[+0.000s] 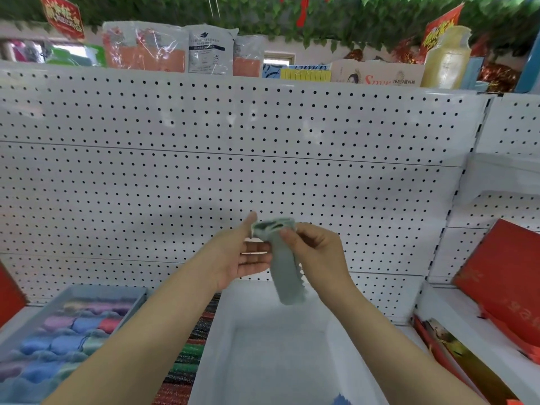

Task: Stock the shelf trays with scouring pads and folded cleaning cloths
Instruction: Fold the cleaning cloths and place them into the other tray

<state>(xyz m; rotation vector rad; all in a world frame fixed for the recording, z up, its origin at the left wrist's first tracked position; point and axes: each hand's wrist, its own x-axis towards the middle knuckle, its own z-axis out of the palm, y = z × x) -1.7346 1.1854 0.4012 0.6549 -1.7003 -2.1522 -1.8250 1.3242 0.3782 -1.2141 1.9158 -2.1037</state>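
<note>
Pinching a grey cloth [285, 264] at its top, the right hand [317, 252] lets it hang above the white tray [347, 346]. The left hand [242, 255] touches it, fingers straight. Coloured pads [64, 340] fill the left tray [96, 290], partly hidden by the forearm.

Few words are legible here. A cardboard box [377, 72] on top of the white shelf unit shows red letters starting "Sm", the rest cut off, beside a small logo that seems to read "TUA" with Chinese characters. A white plastic package [209, 49] on the same top shelf carries dark printed lines, too small to read. Red hanging signs [62, 16] show yellow Chinese characters, blurred.
</note>
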